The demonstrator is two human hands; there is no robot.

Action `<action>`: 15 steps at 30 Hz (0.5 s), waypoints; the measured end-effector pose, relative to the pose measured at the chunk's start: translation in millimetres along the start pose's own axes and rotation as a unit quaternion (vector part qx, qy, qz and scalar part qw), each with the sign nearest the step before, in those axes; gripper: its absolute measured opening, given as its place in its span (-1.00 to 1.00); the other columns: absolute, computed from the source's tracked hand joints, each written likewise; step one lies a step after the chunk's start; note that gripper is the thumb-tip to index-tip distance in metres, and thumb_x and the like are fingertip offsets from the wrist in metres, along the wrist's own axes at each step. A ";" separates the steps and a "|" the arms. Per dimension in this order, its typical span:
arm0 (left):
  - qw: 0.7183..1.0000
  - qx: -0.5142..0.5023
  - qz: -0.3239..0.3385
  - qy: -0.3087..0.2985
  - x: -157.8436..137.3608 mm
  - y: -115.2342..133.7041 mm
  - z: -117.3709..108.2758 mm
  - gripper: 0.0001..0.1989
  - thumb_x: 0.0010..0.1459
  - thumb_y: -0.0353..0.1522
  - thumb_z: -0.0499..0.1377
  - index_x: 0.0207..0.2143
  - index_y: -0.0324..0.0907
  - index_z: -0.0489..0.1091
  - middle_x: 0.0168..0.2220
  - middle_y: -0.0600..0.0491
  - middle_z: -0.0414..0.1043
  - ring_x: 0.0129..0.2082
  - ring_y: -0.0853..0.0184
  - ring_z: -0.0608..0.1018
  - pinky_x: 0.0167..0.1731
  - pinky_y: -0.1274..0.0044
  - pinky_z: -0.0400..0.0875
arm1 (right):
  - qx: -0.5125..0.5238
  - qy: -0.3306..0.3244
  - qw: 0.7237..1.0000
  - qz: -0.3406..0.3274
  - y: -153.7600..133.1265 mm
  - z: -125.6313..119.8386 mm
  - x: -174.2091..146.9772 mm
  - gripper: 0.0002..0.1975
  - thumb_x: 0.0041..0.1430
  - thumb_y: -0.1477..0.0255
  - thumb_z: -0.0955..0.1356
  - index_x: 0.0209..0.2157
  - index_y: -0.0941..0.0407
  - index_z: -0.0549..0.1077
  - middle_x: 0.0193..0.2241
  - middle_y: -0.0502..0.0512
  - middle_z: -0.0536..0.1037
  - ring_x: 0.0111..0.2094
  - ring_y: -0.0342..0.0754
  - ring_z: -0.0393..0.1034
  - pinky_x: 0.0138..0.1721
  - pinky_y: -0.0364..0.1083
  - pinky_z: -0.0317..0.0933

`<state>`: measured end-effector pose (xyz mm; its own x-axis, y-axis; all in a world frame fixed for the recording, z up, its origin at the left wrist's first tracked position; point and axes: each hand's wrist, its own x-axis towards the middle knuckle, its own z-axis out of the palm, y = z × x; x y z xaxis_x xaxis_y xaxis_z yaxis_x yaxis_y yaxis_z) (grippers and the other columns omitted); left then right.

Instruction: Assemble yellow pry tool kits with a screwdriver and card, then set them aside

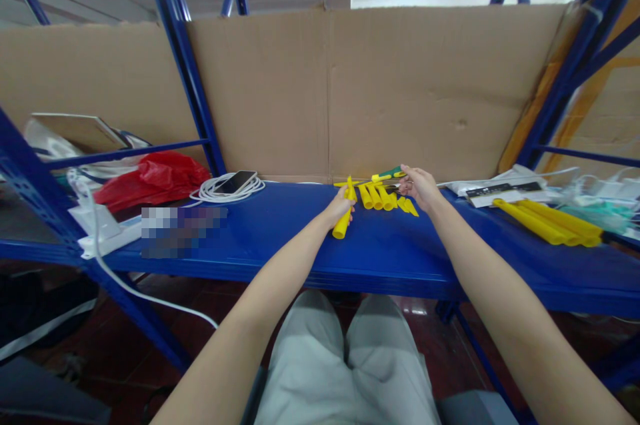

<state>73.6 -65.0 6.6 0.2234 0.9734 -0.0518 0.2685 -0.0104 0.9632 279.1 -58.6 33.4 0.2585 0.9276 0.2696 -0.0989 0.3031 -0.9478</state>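
My left hand (342, 207) is wrapped round a yellow plastic tube (341, 227), its open round end tilted down toward me. The tube's far end is cut to a narrow tip above my fingers. My right hand (419, 186) is closed at the fingertips on the end of a slim green-and-yellow tool (388, 175), whose exact kind is too small to tell. Just below the tool, several short cut yellow tubes (376, 198) lie in a row. To their right are small yellow offcuts (408, 205), close to my right fingers.
Longer yellow tubes (555, 225) lie at the right, by a white packet (505, 193). On the left are a coiled white cable (205, 193) with a phone (237, 181) on it, and a red plastic bag (157, 178). Cardboard (400, 91) walls the back of the blue table (280, 238).
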 end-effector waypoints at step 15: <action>1.000 0.005 0.004 0.004 2.2 -1.8 -0.3 -0.34 0.26 -0.47 -0.05 0.34 0.02 -0.21 -0.51 0.21 0.19 -0.71 0.52 0.27 -0.67 0.66 0.25 | 0.032 -0.054 0.998 -0.014 -2.2 -2.5 -1.6 -0.79 0.14 0.27 0.42 -0.26 0.07 0.37 -0.66 -0.11 0.41 -0.69 -0.22 0.26 -0.65 -0.24 0.13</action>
<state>73.4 -62.8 4.8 0.2186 0.9750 -0.0411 0.2768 -0.0216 0.9607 281.3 -61.3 34.6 0.1567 0.9354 0.3169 -0.1542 0.3401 -0.9277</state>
